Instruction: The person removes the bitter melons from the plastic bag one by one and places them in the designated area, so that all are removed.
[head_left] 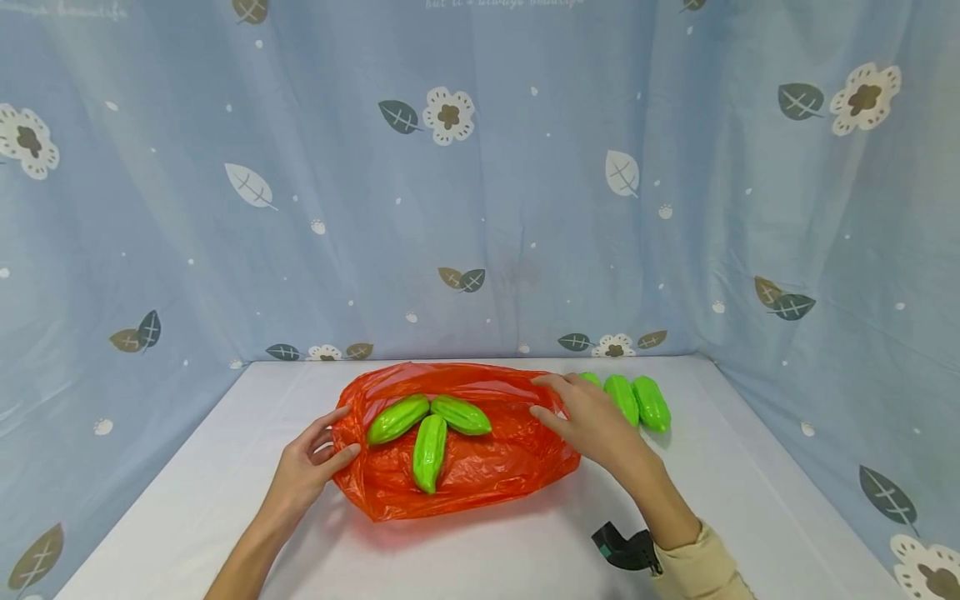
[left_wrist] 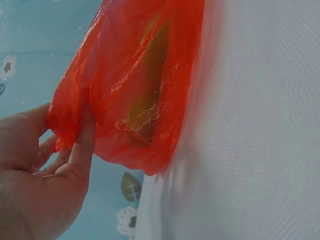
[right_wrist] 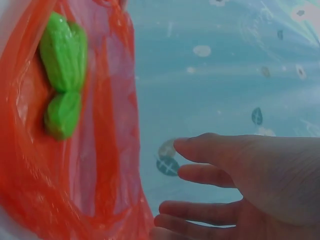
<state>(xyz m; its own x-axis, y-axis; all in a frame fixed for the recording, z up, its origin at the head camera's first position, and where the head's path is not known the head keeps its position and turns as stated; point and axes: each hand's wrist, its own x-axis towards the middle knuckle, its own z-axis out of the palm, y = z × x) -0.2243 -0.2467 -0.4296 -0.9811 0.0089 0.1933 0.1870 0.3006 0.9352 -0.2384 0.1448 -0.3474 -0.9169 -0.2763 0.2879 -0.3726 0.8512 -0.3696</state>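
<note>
In the head view a red plastic bag [head_left: 495, 479] lies on its side with its mouth spread wide. Three glossy green ridged gourds [head_left: 430, 454] rest inside it, close together. My left hand [head_left: 303, 471] pinches the bag's left rim between thumb and fingers; the left wrist view shows the thumb [left_wrist: 84, 135] against the red film. At the bag's right end is my right hand [head_left: 592, 421], fingers extended and spread. In the right wrist view those fingers [right_wrist: 200, 212] are beside the bag's edge and hold nothing.
Several more green gourds [head_left: 651, 404] lie on the white tabletop [head_left: 720, 500] beyond my right hand, one partly hidden by it. A dark wrist device [head_left: 626, 548] sits by the right sleeve. Patterned blue cloth [head_left: 510, 208] walls the back and sides.
</note>
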